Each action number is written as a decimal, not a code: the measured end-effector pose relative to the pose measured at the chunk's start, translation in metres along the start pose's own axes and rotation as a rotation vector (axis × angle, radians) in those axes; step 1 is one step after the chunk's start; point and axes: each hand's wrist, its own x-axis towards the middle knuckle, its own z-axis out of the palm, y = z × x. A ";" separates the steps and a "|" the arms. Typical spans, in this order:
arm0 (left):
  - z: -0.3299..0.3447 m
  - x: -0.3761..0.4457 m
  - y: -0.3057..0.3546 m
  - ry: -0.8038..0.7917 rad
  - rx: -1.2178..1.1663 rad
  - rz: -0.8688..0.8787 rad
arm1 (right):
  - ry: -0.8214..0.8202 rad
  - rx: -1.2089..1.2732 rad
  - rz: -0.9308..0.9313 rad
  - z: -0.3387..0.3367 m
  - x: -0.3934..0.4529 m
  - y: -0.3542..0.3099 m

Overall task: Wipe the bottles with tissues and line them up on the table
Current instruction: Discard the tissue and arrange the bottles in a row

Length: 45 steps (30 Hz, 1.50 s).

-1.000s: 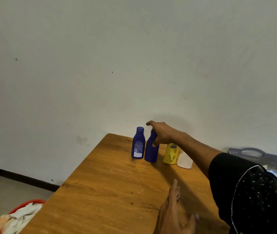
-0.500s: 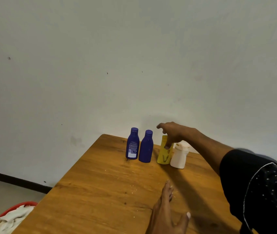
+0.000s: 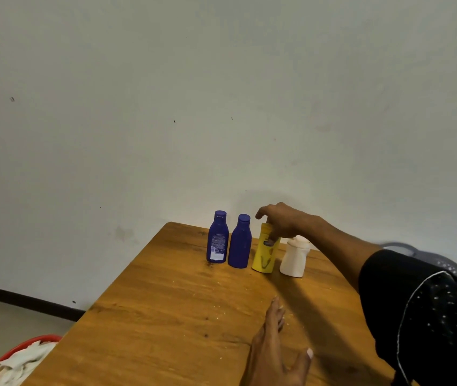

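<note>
Several bottles stand in a row at the far end of the wooden table (image 3: 166, 316). From the left: a blue bottle with its label facing me (image 3: 217, 240), a second blue bottle (image 3: 239, 245), a yellow bottle (image 3: 264, 256) and a white bottle (image 3: 294, 259). My right hand (image 3: 281, 221) reaches across and grips the top of the yellow bottle, which tilts slightly. My left hand (image 3: 273, 349) lies flat on the table near me, fingers straight. No tissue is in either hand.
A red basket (image 3: 26, 344) with crumpled used tissues sits on the floor at the lower left. A grey plastic basket (image 3: 405, 247) shows behind my right arm. A pale wall stands just behind the table's far edge. Small crumbs dot the tabletop.
My right hand let go of the second blue bottle, moved right and took the top of the yellow bottle. The left hand stayed flat on the table.
</note>
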 end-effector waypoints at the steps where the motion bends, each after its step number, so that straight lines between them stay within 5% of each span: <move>1: 0.000 0.000 0.000 0.005 -0.002 0.003 | -0.003 0.004 -0.001 0.000 0.000 0.000; 24: -0.002 0.002 0.003 -0.021 -0.002 0.003 | -0.120 -0.135 0.131 -0.008 -0.026 0.048; 45: 0.000 0.006 -0.004 -0.007 0.008 0.002 | -0.090 -0.058 0.044 0.007 -0.021 0.054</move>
